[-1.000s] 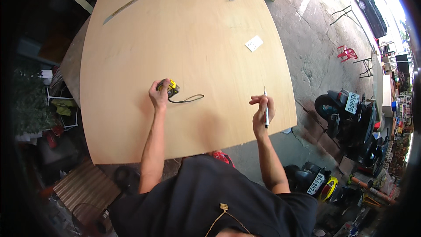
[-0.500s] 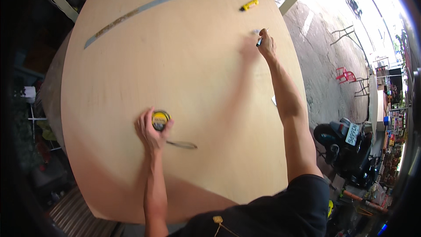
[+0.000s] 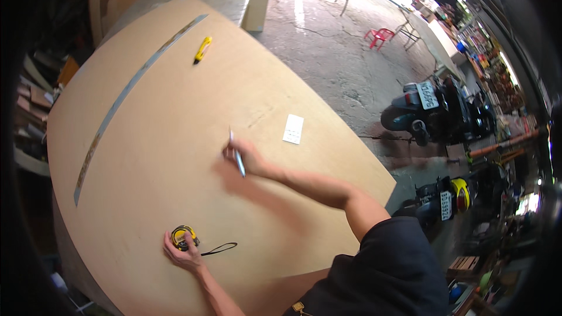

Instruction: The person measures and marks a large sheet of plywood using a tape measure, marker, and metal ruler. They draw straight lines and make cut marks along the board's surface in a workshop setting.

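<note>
Head camera looks down on a large plywood sheet, pale brown and bare. Near the sheet's close edge the left hand is closed over a yellow and black tape measure, whose dark wrist loop lies on the wood just beside it. Toward the sheet's middle the right hand grips a slim pen, tip apparently on the wood, though the contact is hard to make out. Beyond it lies a small white card; a yellow utility knife and a long grey metal strip lie toward the far side.
</note>
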Demonstrator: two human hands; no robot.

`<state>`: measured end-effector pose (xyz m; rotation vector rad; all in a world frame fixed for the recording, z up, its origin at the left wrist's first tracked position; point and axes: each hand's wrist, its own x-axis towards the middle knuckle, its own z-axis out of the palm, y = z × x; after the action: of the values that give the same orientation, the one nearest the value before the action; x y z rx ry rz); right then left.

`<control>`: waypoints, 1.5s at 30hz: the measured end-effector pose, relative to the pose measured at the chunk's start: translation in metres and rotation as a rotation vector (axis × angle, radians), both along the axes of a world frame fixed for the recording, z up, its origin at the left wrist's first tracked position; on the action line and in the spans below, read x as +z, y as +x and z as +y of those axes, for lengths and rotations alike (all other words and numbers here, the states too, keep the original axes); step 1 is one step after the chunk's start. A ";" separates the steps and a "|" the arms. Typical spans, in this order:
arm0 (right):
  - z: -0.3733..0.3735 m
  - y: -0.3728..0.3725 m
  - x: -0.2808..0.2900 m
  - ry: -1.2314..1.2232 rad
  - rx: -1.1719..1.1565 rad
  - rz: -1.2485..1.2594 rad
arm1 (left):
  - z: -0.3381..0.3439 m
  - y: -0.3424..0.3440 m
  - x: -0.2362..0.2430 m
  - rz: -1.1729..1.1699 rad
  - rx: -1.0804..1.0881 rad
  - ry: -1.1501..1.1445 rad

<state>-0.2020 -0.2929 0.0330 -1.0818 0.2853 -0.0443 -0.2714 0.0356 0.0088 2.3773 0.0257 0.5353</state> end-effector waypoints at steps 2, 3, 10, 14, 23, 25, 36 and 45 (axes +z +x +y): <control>0.023 -0.080 0.037 -0.027 0.140 0.112 | -0.003 -0.008 0.011 -0.120 0.129 0.178; 0.032 -0.111 0.033 0.184 0.159 0.165 | -0.004 -0.011 0.018 -0.188 0.192 0.265; 0.044 -0.268 0.086 -0.562 0.041 -0.199 | -0.123 -0.147 0.094 0.311 -0.722 -0.490; 0.023 -0.343 0.148 -0.572 0.089 -0.133 | -0.159 -0.236 0.134 0.484 -0.673 -0.876; -0.019 -0.516 0.226 -0.014 -0.106 -0.359 | -0.197 -0.354 0.243 0.548 -0.696 -1.488; -0.015 -0.543 0.239 -0.086 -0.178 -0.419 | -0.203 -0.381 0.258 0.564 -0.820 -1.584; -0.027 -0.626 0.263 -0.130 -0.109 -0.586 | -0.219 -0.484 0.291 0.545 -0.969 -1.412; -0.014 -0.633 0.242 0.162 -0.122 -0.676 | -0.202 -0.515 0.300 0.647 -1.043 -1.122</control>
<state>-0.8355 -0.3071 0.2748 -0.8325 -0.2527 -0.4780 -0.7863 -0.1665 0.3091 1.0981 -0.4660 -0.6244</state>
